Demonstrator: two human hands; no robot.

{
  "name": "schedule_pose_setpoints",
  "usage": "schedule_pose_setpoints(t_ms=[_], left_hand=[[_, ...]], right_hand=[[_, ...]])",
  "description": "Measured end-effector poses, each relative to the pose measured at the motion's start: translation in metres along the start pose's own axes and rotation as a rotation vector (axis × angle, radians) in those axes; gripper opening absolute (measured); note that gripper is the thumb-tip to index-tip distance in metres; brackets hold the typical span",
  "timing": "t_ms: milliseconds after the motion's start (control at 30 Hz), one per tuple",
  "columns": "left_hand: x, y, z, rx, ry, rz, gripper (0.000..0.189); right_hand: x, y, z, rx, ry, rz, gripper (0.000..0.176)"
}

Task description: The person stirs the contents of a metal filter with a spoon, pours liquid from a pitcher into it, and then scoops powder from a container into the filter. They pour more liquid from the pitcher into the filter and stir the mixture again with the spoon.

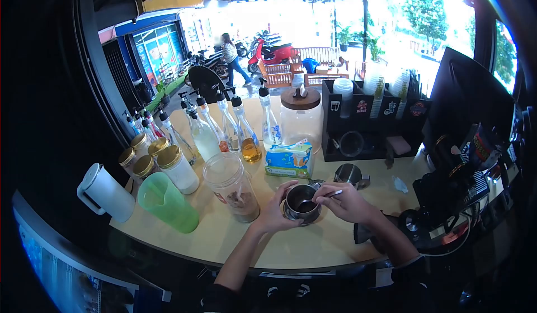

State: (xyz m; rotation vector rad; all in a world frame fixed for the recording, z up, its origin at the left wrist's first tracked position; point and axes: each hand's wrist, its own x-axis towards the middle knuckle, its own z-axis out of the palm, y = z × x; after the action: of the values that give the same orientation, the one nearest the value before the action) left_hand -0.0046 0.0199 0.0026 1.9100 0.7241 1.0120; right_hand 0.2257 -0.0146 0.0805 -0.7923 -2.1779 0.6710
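Near the front of the counter, my left hand point(273, 213) is curled around the left side of a small metal cup point(302, 217). A dark content shows inside the cup; I cannot make out what it is. My right hand point(348, 202) pinches the handle of a spoon point(334, 193), whose lower end dips into the cup. To the left of my left hand stands a clear jar point(230, 185) part filled with brown powder. Just behind the cup lies a blue and green packet of wipes or tissues point(288, 161). A metal pitcher point(348, 175) stands behind my right hand.
A green pitcher point(166, 202), a white jug point(106, 191) and several gold-lidded jars point(178, 167) stand left. Behind are pump bottles point(245, 128) and a wood-lidded jar point(302, 117). A black cup rack point(369, 124) and dark equipment point(447, 190) occupy the right. Outside, a person point(230, 58) walks.
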Motion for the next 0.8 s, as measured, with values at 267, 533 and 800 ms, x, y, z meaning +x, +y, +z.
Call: schedule_pose_setpoints(t_ms=[267, 533, 800], left_hand=[[-0.0002, -0.0011, -0.0007, -0.053, -0.052, -0.026, 0.099], [0.0001, -0.0055, 0.0004, -0.073, -0.035, -0.016, 0.099], [-0.0001, -0.007, -0.0002, -0.042, -0.033, 0.009, 0.099]], right_hand=[[-0.0027, -0.0031, -0.0001, 0.01, -0.014, 0.015, 0.013], [-0.0051, -0.0025, 0.0013, -0.041, 0.031, -0.036, 0.013], [-0.0035, -0.0015, 0.0028, -0.047, 0.051, -0.04, 0.012]])
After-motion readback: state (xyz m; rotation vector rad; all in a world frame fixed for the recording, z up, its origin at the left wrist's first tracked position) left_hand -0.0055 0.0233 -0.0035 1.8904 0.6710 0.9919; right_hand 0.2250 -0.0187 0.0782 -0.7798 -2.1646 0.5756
